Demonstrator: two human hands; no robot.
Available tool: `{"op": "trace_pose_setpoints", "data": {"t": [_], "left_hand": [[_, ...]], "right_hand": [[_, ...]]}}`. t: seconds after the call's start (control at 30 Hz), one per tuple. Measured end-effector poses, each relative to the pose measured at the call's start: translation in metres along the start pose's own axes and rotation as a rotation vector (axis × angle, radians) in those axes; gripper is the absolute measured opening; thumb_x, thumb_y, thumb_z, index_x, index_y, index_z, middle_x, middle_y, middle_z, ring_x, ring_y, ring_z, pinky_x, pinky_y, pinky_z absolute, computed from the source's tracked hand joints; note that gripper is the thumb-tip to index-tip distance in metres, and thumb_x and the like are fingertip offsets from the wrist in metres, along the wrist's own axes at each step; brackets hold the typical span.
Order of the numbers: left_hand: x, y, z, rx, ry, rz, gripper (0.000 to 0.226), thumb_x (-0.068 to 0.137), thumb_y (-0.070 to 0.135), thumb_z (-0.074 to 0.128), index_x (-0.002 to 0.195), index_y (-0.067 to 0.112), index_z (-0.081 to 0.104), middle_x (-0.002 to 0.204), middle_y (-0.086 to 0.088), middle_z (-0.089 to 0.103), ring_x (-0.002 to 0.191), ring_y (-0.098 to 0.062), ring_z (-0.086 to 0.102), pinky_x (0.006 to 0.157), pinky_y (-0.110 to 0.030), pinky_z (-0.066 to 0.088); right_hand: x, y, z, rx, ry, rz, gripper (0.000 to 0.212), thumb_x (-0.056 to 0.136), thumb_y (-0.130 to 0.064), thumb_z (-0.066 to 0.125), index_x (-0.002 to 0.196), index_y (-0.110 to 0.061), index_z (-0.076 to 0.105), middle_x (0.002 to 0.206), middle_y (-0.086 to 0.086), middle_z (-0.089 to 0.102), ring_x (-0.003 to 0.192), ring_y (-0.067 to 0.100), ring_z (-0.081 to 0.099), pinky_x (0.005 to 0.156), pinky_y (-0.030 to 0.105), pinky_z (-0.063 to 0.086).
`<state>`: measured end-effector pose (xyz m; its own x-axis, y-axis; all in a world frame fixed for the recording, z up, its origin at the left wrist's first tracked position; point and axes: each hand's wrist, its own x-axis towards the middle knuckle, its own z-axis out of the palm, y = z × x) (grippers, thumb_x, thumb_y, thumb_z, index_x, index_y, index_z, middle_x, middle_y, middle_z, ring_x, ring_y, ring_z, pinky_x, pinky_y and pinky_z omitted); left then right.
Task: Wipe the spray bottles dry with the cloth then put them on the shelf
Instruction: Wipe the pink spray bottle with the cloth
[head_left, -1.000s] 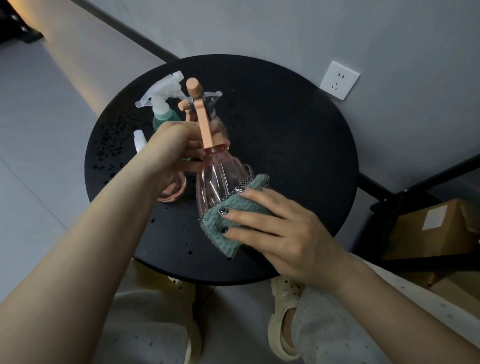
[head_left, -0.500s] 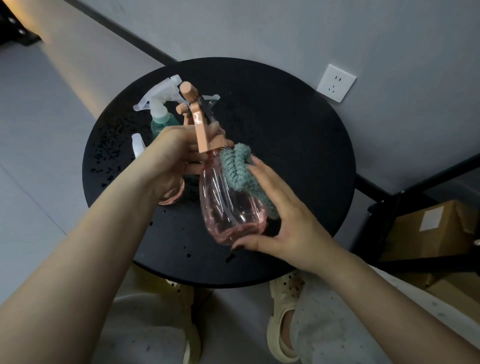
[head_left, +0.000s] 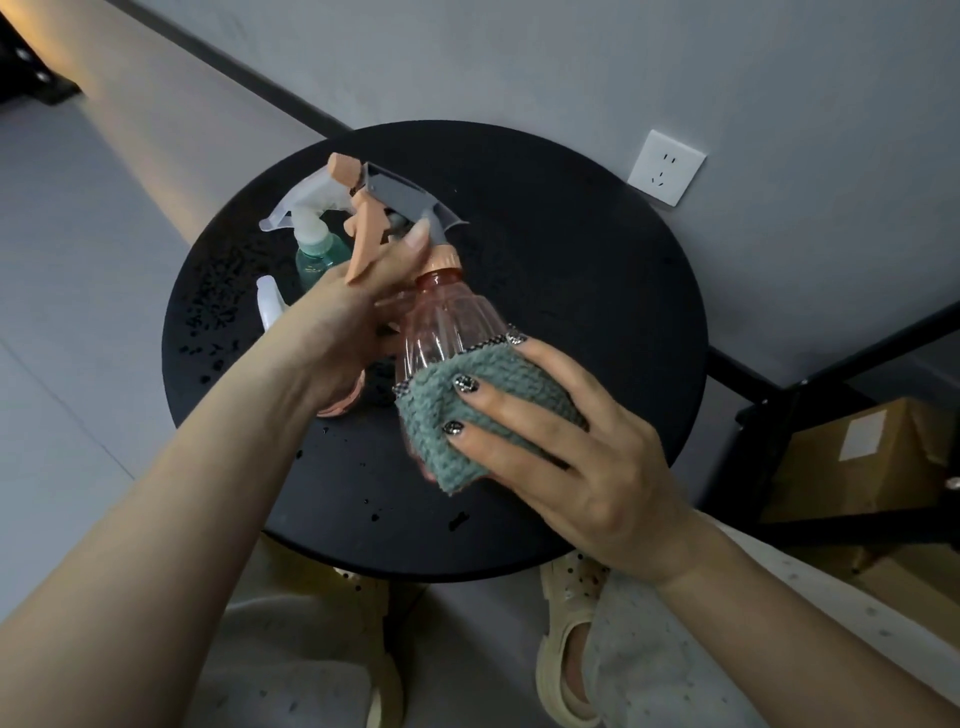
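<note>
Above the round black table (head_left: 571, 270) I hold a clear pink spray bottle (head_left: 447, 322) with a peach trigger head. My left hand (head_left: 353, 312) grips its neck and trigger. My right hand (head_left: 566, 452) presses a folded teal cloth (head_left: 467, 410) around the bottle's lower body, fingers wrapped over the cloth. Behind my left hand stand a green bottle (head_left: 314, 249) with a white trigger, a grey trigger head (head_left: 410, 200), a white nozzle (head_left: 270, 299), and the base of another pink bottle (head_left: 343, 405), all partly hidden.
Water drops speckle the table's left and front. A black metal shelf frame (head_left: 779, 405) stands at the right with a cardboard box (head_left: 852, 462) inside. A wall socket (head_left: 666, 167) sits behind the table. My feet in pale sandals are below the table.
My right hand slid the cloth from the bottle's upper side down over its lower body. The bottle tilted, its base now nearer me.
</note>
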<state>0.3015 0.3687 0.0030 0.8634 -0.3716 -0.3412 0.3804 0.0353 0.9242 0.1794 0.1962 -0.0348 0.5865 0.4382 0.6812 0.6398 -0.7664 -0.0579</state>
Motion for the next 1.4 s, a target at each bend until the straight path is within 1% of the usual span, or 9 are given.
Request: {"op": "trace_pose_setpoints", "data": {"t": [0.33,0.5,0.63,0.73,0.83,0.93,1.07,1.17,1.4], "left_hand": [[-0.007,-0.010,0.014,0.009,0.207,-0.013,0.019,0.074,0.031,0.071,0.090,0.021,0.069,0.080,0.002,0.071,0.075,-0.014,0.064,0.066,-0.027,0.048],[-0.006,-0.010,0.013,0.029,0.132,-0.036,0.017,0.064,0.028,0.080,0.077,0.019,0.075,0.089,-0.011,0.066,0.081,-0.023,0.063,0.080,-0.035,0.049],[-0.005,-0.014,0.016,0.064,0.062,-0.068,0.010,0.085,0.009,0.059,0.091,0.012,0.068,0.077,-0.006,0.068,0.068,-0.016,0.065,0.055,-0.022,0.053],[-0.004,-0.015,0.015,0.032,0.047,-0.103,0.019,0.084,0.004,0.057,0.099,0.008,0.068,0.084,-0.011,0.069,0.073,-0.020,0.065,0.060,-0.026,0.056],[-0.003,-0.013,0.012,0.026,0.075,-0.085,0.011,0.076,0.010,0.066,0.085,0.014,0.071,0.074,-0.004,0.070,0.067,-0.015,0.065,0.056,-0.021,0.053],[-0.005,-0.011,0.010,-0.006,0.065,-0.091,0.032,0.062,0.024,0.078,0.092,0.013,0.072,0.087,-0.010,0.071,0.079,-0.021,0.067,0.076,-0.031,0.056],[-0.006,-0.007,0.009,0.006,0.147,-0.073,0.034,0.064,0.028,0.071,0.095,0.014,0.071,0.079,-0.004,0.071,0.065,-0.013,0.066,0.052,-0.018,0.051],[-0.006,-0.008,0.010,0.015,0.138,-0.081,0.030,0.068,0.027,0.071,0.095,0.013,0.071,0.082,-0.006,0.070,0.070,-0.016,0.065,0.053,-0.018,0.051],[-0.003,-0.014,0.017,0.004,0.010,-0.118,0.007,0.070,0.010,0.070,0.075,0.014,0.073,0.075,-0.007,0.068,0.068,-0.019,0.063,0.064,-0.027,0.053]], "right_hand": [[0.005,0.004,-0.001,0.031,-0.174,-0.038,0.026,0.099,-0.027,0.051,0.120,-0.019,0.065,0.130,-0.002,0.059,0.125,0.030,0.047,0.101,0.039,0.044],[0.004,0.006,0.004,0.303,-0.181,0.225,0.033,0.100,-0.026,0.043,0.130,-0.019,0.053,0.139,-0.002,0.049,0.133,0.027,0.039,0.108,0.039,0.038],[0.008,0.014,0.007,0.564,-0.057,0.551,0.039,0.097,-0.021,0.044,0.135,-0.017,0.045,0.139,-0.010,0.044,0.134,0.009,0.039,0.110,0.024,0.033],[0.010,0.014,0.008,0.666,-0.044,0.630,0.039,0.095,-0.019,0.044,0.134,-0.018,0.041,0.137,-0.013,0.044,0.131,-0.001,0.039,0.107,0.017,0.033],[0.007,0.010,0.007,0.564,-0.089,0.495,0.041,0.095,-0.021,0.049,0.135,-0.014,0.043,0.140,-0.004,0.044,0.133,0.014,0.040,0.111,0.026,0.032],[0.006,0.008,0.003,0.394,-0.124,0.268,0.036,0.094,-0.019,0.054,0.129,-0.013,0.052,0.135,0.000,0.050,0.128,0.029,0.043,0.108,0.038,0.037],[0.003,0.003,0.001,0.187,-0.188,-0.022,0.027,0.094,-0.022,0.059,0.121,-0.019,0.064,0.130,-0.002,0.058,0.124,0.031,0.045,0.099,0.045,0.043],[0.001,0.001,0.000,0.115,-0.188,-0.105,0.024,0.093,-0.022,0.061,0.116,-0.021,0.068,0.127,-0.005,0.061,0.121,0.027,0.049,0.099,0.043,0.042],[0.008,0.006,0.004,0.414,-0.056,0.420,0.034,0.093,-0.015,0.054,0.127,-0.013,0.054,0.134,0.001,0.051,0.126,0.023,0.046,0.107,0.034,0.038]]}}
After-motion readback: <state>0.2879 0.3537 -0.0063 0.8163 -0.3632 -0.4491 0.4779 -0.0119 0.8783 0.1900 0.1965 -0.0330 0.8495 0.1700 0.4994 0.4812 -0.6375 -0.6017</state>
